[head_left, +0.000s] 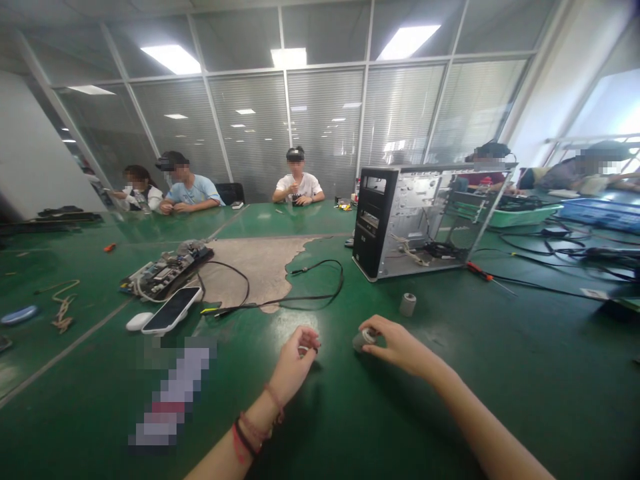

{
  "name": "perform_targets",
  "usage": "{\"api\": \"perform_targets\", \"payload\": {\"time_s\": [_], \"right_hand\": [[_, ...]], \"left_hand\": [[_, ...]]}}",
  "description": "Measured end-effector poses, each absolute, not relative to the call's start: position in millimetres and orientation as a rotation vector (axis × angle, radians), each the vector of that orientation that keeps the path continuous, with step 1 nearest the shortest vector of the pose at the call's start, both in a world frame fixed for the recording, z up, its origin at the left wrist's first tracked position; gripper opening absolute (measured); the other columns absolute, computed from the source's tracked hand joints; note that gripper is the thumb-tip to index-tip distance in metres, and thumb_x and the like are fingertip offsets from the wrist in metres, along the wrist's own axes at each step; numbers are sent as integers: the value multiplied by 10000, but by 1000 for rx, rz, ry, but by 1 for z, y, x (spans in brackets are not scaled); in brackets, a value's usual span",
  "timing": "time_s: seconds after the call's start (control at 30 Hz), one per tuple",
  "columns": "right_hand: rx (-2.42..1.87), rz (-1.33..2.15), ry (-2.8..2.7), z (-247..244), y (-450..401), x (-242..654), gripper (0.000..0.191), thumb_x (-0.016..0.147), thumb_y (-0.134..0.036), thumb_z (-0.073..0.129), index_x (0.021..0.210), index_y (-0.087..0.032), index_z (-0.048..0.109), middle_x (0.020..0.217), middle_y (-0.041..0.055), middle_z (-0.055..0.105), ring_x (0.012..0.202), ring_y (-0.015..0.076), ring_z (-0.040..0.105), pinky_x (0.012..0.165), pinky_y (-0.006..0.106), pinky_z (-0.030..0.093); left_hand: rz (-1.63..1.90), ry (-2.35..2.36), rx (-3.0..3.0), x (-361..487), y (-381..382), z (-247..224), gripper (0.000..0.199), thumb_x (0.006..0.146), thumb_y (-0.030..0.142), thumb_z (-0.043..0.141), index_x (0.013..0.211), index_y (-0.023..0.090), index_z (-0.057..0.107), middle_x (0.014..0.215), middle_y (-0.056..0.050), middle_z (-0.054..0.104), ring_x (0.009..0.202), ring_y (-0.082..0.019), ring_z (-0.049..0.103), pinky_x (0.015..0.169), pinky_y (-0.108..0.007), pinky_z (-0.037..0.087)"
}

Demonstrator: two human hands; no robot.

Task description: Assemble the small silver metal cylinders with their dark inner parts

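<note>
My right hand (393,343) has its thumb and fingers closed around a small grey cylinder (359,341) with a pale ring-like top, low over the green table. To its left, my left hand (298,353) is curled above the table, with a small pale, ring-like thing partly showing between thumb and fingers; the fingers hide most of it. A second grey cylinder (408,305), hollow at the top, stands upright beyond my right hand.
An open computer case (373,227) stands behind the cylinders. A screwdriver (480,271) lies at its right. Left are a phone (173,311), a circuit assembly (165,273) and a black cable (320,298). Several people sit across the green table (320,440).
</note>
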State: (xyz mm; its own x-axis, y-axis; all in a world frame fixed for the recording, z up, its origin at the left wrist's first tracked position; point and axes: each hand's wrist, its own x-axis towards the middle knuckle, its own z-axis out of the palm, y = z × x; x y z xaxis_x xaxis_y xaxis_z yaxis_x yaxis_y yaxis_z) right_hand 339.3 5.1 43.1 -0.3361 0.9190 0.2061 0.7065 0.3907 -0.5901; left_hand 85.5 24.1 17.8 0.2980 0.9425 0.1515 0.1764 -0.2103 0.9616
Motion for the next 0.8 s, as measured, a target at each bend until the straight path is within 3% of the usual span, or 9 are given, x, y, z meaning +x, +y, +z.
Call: {"api": "perform_targets", "payload": {"time_s": [0.3, 0.53, 0.8], "right_hand": [[-1168, 699, -2165, 36, -13, 289, 280, 767, -281, 618, 1035, -213, 576, 939, 33, 562, 821, 168, 542, 747, 276, 428], [-1125, 739, -2063, 14, -9, 277, 200, 757, -286, 639, 921, -181, 595, 884, 30, 581, 808, 172, 535, 728, 274, 422], [-1064, 720, -2062, 12, -12, 276, 164, 761, -243, 626, 914, -186, 615, 906, 45, 597, 850, 188, 550, 758, 289, 432]], "left_hand": [[994, 1036, 1635, 87, 22, 18, 255, 676, 67, 495, 907, 172, 513, 826, -27, 592, 801, -156, 577, 706, -269, 446], [829, 963, 1716, 88, 18, 19, 349, 648, 37, 518, 973, 163, 519, 903, -40, 591, 778, -145, 574, 702, -264, 454], [801, 880, 1949, 89, 9, 33, 301, 659, 115, 628, 947, 190, 586, 954, -32, 550, 873, -172, 548, 776, -273, 447]]}}
